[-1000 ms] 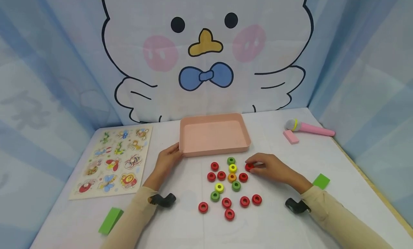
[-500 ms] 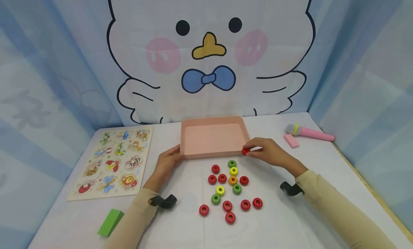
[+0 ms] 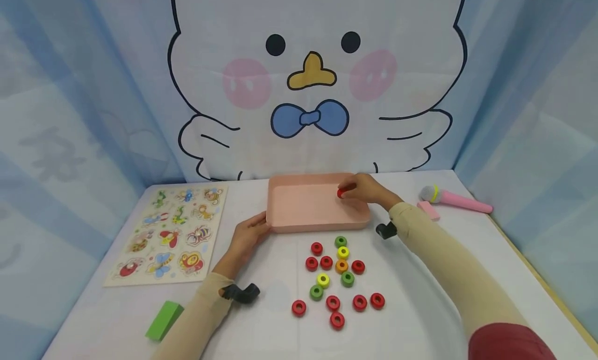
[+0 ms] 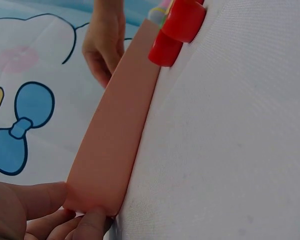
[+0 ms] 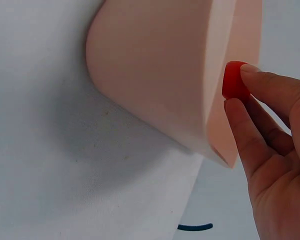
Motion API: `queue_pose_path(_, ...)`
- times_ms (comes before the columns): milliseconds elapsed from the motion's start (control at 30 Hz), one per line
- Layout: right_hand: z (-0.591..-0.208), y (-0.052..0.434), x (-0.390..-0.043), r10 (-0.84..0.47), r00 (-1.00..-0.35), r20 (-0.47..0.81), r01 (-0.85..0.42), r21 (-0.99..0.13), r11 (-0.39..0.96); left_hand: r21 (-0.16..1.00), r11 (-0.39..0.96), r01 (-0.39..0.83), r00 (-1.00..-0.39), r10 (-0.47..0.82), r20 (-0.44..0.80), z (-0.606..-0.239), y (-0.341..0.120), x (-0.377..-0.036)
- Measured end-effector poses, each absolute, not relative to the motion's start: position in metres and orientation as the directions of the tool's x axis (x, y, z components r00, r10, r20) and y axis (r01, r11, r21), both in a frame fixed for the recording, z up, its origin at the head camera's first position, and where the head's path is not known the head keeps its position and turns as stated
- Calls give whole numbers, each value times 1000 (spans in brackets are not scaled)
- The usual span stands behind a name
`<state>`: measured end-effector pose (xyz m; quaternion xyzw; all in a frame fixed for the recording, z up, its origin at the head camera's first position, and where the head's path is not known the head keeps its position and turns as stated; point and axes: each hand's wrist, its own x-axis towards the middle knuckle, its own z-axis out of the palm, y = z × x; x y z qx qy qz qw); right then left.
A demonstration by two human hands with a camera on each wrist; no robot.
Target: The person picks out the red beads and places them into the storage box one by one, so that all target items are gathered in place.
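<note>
A shallow pink tray (image 3: 303,228) stands at the back of the white table. In the head view my left hand (image 3: 247,236) holds its near left corner; in the left wrist view the thumb (image 4: 45,197) is at the rim and the fingers bend against the lower corner of the wall. Over the right part of the tray, my right hand (image 3: 366,188) pinches a red ring-shaped bead (image 5: 235,80) between thumb and fingertips. Several more beads lie loose in front of the tray: red ones (image 3: 326,262), green ones (image 3: 347,279), yellow ones (image 3: 323,280) and an orange one (image 3: 341,266).
On the left lie a board with insect pictures (image 3: 168,235) and a green block (image 3: 165,320). A pink toy microphone (image 3: 460,200) and a small pink block (image 3: 428,210) are at the back right. A printed curtain (image 3: 308,152) hangs behind the table.
My right hand has picked up a red bead from the table and carried it up and leftward over the tray. The left hand stays at the tray's corner. The head view has shifted slightly.
</note>
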<state>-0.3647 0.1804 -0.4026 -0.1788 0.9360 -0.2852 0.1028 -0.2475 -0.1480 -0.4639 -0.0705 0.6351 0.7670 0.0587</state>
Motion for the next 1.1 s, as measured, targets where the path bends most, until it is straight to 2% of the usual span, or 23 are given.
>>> queue_pose_path(233, -417, 174, -385, -358, -922, -148, -212, -579, 787, 973, -149, -177, -984, 5, -179, -464, -148, -248)
queue_pose_path(733, -420, 171, -381, -323, -935, -149, -178, -593, 786, 967, -157, -200, -980, 13, -201, -465, -148, -247)
queue_pose_path(900, -414, 180, -369, -325, -938, -118, -191, -606, 772, 967, -164, -194, -981, 11, -194, -466, -148, -246)
queue_pose_path(1100, -398, 192, -333, -369, -928, -41, -263, -630, 731, 969, -168, -182, -983, 8, -184, -464, -149, -248)
